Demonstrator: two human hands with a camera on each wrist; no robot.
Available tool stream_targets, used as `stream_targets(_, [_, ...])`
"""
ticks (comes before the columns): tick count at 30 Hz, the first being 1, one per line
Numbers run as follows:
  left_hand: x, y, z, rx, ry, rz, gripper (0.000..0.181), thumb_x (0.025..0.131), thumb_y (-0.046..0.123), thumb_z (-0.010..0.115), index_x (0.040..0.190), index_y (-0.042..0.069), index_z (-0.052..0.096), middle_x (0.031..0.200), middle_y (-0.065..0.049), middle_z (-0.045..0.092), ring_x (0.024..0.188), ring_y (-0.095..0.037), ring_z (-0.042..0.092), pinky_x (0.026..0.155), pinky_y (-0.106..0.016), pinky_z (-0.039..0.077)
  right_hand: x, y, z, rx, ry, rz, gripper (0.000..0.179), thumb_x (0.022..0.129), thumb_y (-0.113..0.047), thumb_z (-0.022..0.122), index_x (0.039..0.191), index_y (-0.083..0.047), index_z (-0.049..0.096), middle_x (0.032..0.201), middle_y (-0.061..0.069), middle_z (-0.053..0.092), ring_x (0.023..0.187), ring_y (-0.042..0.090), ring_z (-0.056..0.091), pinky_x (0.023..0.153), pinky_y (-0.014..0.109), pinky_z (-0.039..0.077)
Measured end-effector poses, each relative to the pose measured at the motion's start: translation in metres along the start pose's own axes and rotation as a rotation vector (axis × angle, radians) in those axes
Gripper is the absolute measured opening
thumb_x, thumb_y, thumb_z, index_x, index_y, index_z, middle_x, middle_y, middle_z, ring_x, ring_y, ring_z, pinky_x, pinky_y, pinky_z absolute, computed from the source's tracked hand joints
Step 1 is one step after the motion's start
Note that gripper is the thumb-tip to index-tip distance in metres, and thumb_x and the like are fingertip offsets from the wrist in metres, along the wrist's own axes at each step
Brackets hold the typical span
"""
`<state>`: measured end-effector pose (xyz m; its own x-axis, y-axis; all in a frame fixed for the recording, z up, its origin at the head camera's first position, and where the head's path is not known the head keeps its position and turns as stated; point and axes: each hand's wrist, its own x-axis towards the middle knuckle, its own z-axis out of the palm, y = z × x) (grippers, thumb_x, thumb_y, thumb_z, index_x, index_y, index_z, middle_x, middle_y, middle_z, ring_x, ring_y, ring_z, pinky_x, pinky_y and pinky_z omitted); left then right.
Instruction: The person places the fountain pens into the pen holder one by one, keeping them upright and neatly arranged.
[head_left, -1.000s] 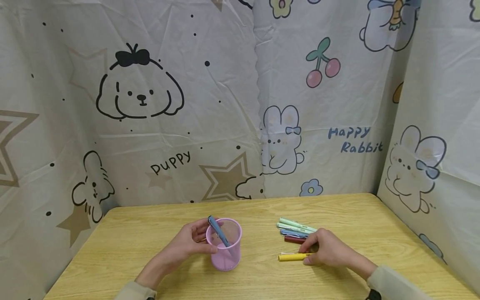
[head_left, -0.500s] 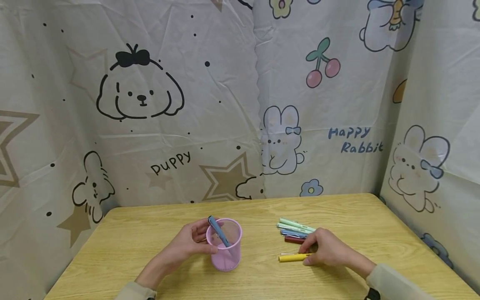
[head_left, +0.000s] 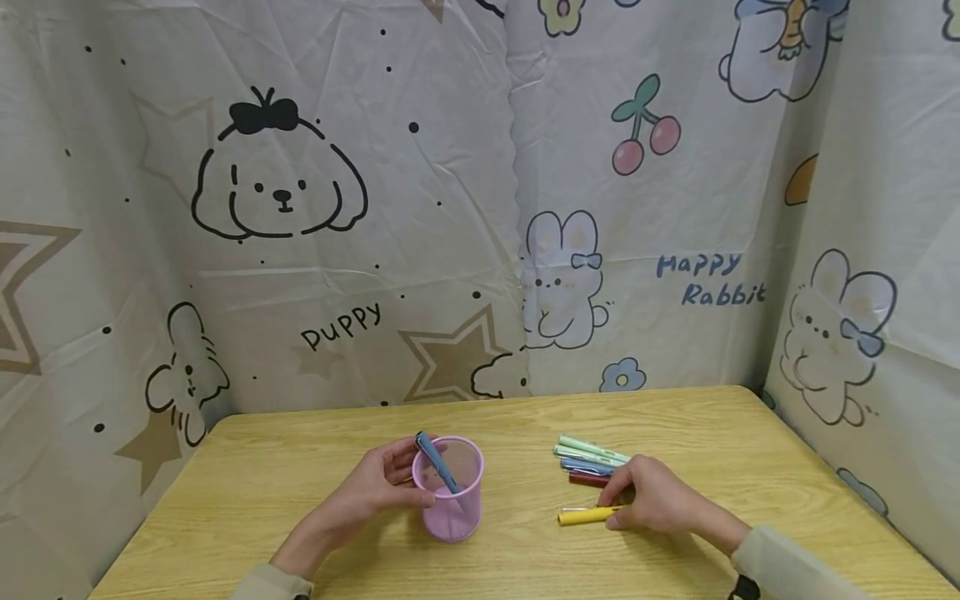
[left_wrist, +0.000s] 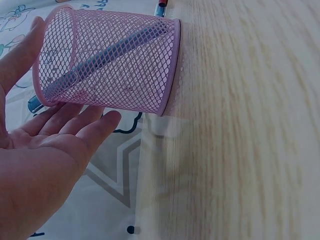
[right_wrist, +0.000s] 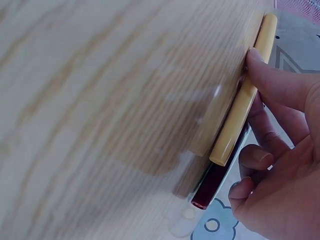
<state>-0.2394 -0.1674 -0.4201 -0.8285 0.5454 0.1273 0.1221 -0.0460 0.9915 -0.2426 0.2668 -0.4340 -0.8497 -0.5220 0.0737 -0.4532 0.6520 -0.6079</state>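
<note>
A pink mesh pen holder [head_left: 452,521] stands upright on the table, with one blue pen [head_left: 437,463] leaning inside it. My left hand [head_left: 378,483] holds the holder at its left side near the rim; the left wrist view shows the thumb at the rim and fingers against the mesh. Over to the right, my right hand [head_left: 656,496] pinches a yellow pen [head_left: 587,517] between thumb and fingers. That pen lies low, at the tabletop. In the right wrist view a dark red pen [right_wrist: 207,187] lies just beyond the yellow pen [right_wrist: 240,110].
Behind the right hand several pens lie side by side: light green pens [head_left: 592,450], a blue pen [head_left: 585,467] and the dark red pen [head_left: 588,480]. The wooden table [head_left: 315,442] ends at a printed cloth [head_left: 442,250] along the back and sides.
</note>
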Motion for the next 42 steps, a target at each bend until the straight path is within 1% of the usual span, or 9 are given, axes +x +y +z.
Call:
stream_targets(8, [0.0,0.002,0.0,-0.005,-0.001,-0.01,0.086,0.091,0.0,0.08,0.159,-0.013,0.029,0.158,-0.031,0.042,0.144,-0.041,0.044,0.115,-0.039,0.043,0.001,-0.001,-0.002,0.007,-0.012,-0.002,0.017,0.076,-0.015,0.095,0.087,-0.022,0.083,0.087,-0.017,0.072,0.084,0.007,0.06,0.077,0.028,0.05])
stream_targets(14, [0.001,0.004,0.0,-0.009,-0.005,-0.018,0.084,0.091,0.0,0.08,0.159,-0.012,0.031,0.157,-0.029,0.045,0.143,-0.04,0.047,0.114,-0.04,0.044,0.002,-0.002,-0.004,0.023,-0.012,-0.008,0.016,0.077,-0.015,0.094,0.087,-0.021,0.083,0.087,-0.016,0.073,0.083,0.009,0.059,0.075,0.028,0.049])
stream_targets(21, [0.001,0.003,-0.001,-0.009,-0.005,-0.015,0.084,0.091,0.0,0.08,0.158,-0.012,0.031,0.157,-0.03,0.044,0.142,-0.04,0.048,0.114,-0.04,0.044,0.004,-0.004,-0.005,0.096,-0.009,-0.013,0.014,0.08,-0.011,0.092,0.091,-0.016,0.084,0.089,-0.012,0.075,0.086,0.008,0.063,0.076,0.026,0.053])
stream_targets(26, [0.0,0.003,-0.001,-0.006,-0.001,-0.016,0.085,0.091,0.0,0.081,0.158,-0.012,0.031,0.156,-0.03,0.045,0.141,-0.039,0.049,0.114,-0.04,0.044,0.004,-0.006,-0.004,0.134,-0.007,0.008,0.013,0.082,-0.011,0.091,0.091,-0.015,0.084,0.09,-0.009,0.075,0.087,0.01,0.063,0.077,0.025,0.053])
stream_targets(31, [0.0,0.004,0.0,-0.003,0.001,-0.016,0.082,0.091,-0.001,0.08,0.158,-0.012,0.033,0.155,-0.029,0.047,0.14,-0.039,0.05,0.113,-0.04,0.045,0.004,-0.007,-0.004,0.16,0.0,0.02,0.013,0.082,-0.011,0.091,0.093,-0.012,0.084,0.092,-0.006,0.077,0.089,0.012,0.066,0.078,0.026,0.055])
stream_targets(36, [-0.001,0.004,0.002,0.01,0.006,-0.015,0.081,0.091,-0.002,0.079,0.157,-0.012,0.034,0.154,-0.029,0.049,0.139,-0.039,0.051,0.113,-0.04,0.046,0.005,-0.008,-0.005,0.181,0.01,0.045,0.014,0.082,-0.012,0.091,0.094,-0.013,0.084,0.095,-0.005,0.077,0.091,0.013,0.066,0.081,0.026,0.056])
stream_targets(42, [-0.002,0.004,0.003,0.012,0.008,-0.016,0.085,0.09,0.0,0.081,0.158,-0.012,0.032,0.156,-0.029,0.047,0.142,-0.039,0.049,0.114,-0.039,0.044,0.005,-0.011,-0.005,0.221,0.02,0.059,0.015,0.082,-0.011,0.091,0.096,-0.011,0.084,0.098,-0.001,0.077,0.091,0.017,0.065,0.079,0.027,0.055])
